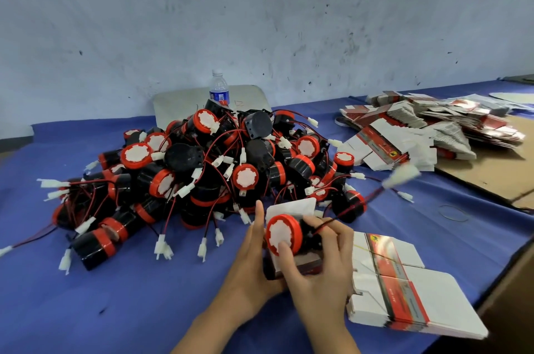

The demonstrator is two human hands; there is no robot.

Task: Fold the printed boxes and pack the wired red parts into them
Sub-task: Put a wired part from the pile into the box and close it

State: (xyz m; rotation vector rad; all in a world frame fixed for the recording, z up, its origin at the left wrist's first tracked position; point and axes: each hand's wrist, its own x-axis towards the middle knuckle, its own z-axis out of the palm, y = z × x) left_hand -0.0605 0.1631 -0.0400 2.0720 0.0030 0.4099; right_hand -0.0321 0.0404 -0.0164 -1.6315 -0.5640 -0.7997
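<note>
My right hand (318,269) grips a wired red part (283,233), a black cylinder with a red cap and white centre, thumb on the cap. Its red and black wire trails up to the right to a blurred white connector (403,175). My left hand (254,261) holds a folded printed box (291,264) under and behind the part, with its white flap (291,206) standing up. The part sits at the box's open top. A big heap of the same wired red parts (202,168) lies just beyond my hands.
A stack of flat printed boxes (404,287) lies right of my hands. More flat boxes (427,128) are piled at the far right on brown cardboard (497,174). A water bottle (219,89) stands behind the heap by the wall. Blue cloth (115,296) covers the table.
</note>
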